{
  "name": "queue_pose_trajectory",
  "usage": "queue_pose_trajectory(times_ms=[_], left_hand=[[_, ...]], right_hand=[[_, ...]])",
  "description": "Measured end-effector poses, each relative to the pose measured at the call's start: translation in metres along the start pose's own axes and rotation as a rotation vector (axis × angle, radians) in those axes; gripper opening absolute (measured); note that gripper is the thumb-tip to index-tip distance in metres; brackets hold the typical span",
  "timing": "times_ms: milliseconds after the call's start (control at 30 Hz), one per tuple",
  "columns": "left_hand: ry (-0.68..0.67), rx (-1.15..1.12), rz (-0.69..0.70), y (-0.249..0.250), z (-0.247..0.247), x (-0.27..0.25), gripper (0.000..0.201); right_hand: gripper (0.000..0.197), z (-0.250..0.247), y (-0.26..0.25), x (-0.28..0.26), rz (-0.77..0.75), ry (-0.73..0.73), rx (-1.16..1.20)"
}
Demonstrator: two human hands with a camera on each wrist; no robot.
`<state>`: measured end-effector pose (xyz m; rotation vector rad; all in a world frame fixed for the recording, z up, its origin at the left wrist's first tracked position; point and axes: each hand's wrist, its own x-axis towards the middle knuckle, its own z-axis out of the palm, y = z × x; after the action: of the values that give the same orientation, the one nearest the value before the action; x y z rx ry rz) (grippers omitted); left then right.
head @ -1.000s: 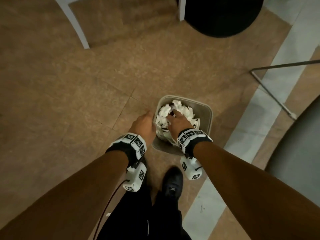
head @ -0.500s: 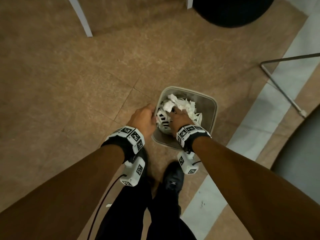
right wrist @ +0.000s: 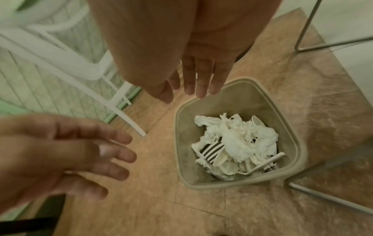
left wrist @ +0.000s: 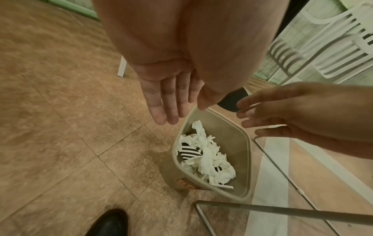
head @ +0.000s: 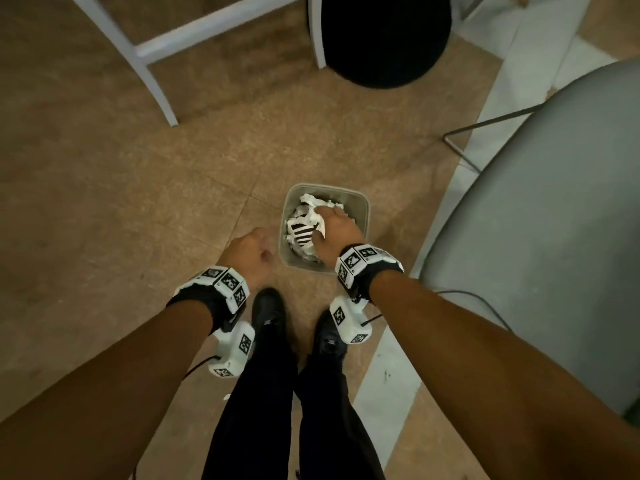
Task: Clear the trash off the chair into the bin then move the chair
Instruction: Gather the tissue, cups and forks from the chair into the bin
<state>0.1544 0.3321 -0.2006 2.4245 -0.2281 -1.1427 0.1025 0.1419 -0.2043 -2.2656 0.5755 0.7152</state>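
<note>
Head view | squarish beige bin (head: 362,216) | crumpled white trash (right wrist: 238,140) | both hands spread, empty

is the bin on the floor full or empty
Partly full: the beige square plastic bin holds crumpled white tissue and striped wrappers, heaped below its rim.

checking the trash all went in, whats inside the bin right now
The bin holds crumpled white tissue, a black-and-white striped scrap and a white strip. The pile covers the bottom, so anything underneath is hidden.
</note>
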Motion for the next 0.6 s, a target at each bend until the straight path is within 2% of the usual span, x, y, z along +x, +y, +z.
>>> queue_pose_trajectory(times_ms=[133, 233, 367, 500, 600], left_hand=[[-0.006, 0.016, -0.039, 0.005, -0.023, -0.068, 0.038], [-0.063, 0.053, -0.080, 0.002, -0.039, -0.125, 0.032], [-0.115, 0.091, -0.115, -0.007, -0.051, -0.201, 0.026], [-0.153, 0.120, -0.169, -0.029, -0.062, -0.275, 0.028], [-0.204, 0.121, -0.259, -0.058, -0.081, -0.320, 0.019]], right_hand=[[0.038, -0.040, -0.021, -0.073, -0.006, 0.076, 0.132], [0.034, -0.063, -0.022, -0.138, 0.068, -0.007, 0.208], [0.031, -0.071, 0.003, -0.238, 0.144, -0.136, 0.130], [0.030, -0.060, 0.053, -0.343, 0.352, -0.222, 0.108], [0.031, -0.047, 0.086, -0.417, 0.520, -0.305, 0.108]])
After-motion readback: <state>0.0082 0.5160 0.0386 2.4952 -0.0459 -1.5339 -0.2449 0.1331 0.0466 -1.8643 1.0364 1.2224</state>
